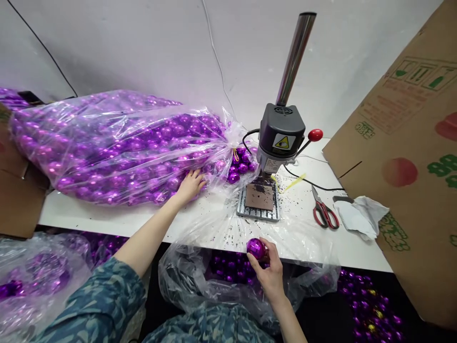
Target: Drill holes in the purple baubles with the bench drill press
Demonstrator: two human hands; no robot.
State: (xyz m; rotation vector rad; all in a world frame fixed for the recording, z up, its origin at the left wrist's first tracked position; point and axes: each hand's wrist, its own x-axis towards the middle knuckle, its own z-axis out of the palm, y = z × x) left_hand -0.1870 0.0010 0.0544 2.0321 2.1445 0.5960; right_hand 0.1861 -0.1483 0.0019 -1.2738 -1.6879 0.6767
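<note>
Overall, we note a white tabletop (360,255) running left to right, set against a pale wall (150,43). A white cord (215,50) hangs down that wall; a black cord (43,45) slants across its far left. Dark specks litter the tabletop around a drill press (282,128), thickest at its base. On that base lies a brown plate (259,196) with a small hole.

A tied clear bag (124,147) of purple balls fills the left side, crowding up to the press. To the right of the press: a yellow strip (296,181), red-handled scissors (325,214), crumpled white paper (360,216). A large carton (392,190) closes off the right side. An open plastic bag (178,267) droops over the near edge, more purple balls inside.

Our right hand (269,267) pinches one shiny purple ball (255,247) between thumb and fingers, at the near edge, nearer than the press. Our left hand (192,186) rests on the tied bag, fingers slightly spread and bent.
</note>
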